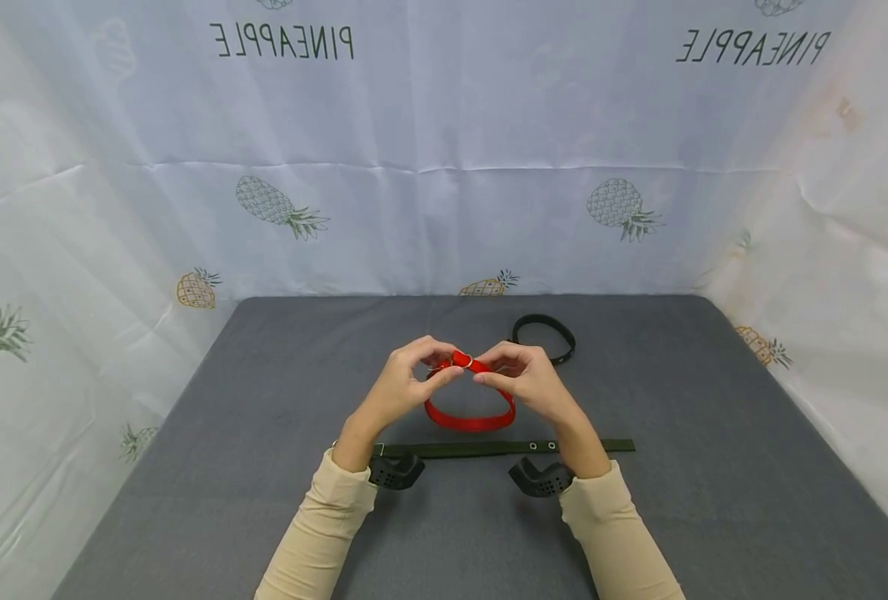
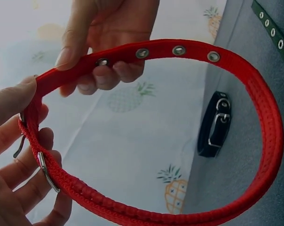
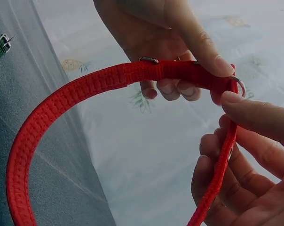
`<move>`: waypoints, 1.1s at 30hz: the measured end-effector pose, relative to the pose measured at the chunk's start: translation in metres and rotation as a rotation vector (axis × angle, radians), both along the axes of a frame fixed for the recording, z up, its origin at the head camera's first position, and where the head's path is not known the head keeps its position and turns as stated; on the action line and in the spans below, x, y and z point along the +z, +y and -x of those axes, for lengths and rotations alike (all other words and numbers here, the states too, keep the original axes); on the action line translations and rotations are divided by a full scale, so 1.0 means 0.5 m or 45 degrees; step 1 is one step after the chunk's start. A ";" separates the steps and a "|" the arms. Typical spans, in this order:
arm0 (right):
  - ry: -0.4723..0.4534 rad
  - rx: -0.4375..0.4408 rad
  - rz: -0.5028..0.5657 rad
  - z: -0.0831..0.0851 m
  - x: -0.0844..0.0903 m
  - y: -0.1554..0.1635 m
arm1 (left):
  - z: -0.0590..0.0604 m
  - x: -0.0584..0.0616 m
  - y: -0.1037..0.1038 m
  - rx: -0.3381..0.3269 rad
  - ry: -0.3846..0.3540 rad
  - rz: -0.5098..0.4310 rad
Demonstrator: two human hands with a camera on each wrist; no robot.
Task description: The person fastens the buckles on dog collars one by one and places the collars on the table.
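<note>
A red collar (image 1: 470,423) with metal eyelets is bent into a loop and held up over the grey table by both hands. My left hand (image 1: 406,379) pinches its buckle end, where metal fittings show beside the fingers in the left wrist view. With thumb and fingers, my right hand (image 1: 530,379) pinches the eyelet end of the strap (image 2: 178,50). Both thumbs are close together where the two ends meet at a metal ring (image 3: 239,85). Whether the buckle's prong sits in an eyelet cannot be made out.
A dark green collar (image 1: 459,451) lies stretched out across the table (image 1: 279,467), below the hands. Behind the right hand is a black collar (image 1: 545,319) closed in a loop, its buckle visible in the left wrist view. Pineapple-printed cloth (image 1: 444,100) stands around the table.
</note>
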State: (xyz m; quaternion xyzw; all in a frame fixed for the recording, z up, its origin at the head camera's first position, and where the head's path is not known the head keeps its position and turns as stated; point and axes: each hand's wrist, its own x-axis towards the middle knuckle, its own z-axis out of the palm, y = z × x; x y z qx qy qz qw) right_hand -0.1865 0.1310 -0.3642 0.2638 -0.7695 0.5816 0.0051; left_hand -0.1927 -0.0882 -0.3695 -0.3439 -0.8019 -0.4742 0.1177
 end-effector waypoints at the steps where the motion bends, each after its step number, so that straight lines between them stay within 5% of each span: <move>1: 0.001 -0.003 0.002 0.000 0.000 -0.001 | 0.000 -0.001 0.002 0.001 -0.001 0.004; 14: -0.126 -0.010 0.223 -0.004 -0.008 -0.021 | 0.000 -0.010 0.014 0.083 -0.024 0.020; 26: -0.046 -0.091 0.205 -0.003 -0.010 -0.023 | -0.004 0.003 0.008 0.065 -0.065 0.108; 33: -0.043 -0.112 0.160 -0.003 -0.004 -0.022 | -0.005 0.004 0.008 0.111 0.015 -0.015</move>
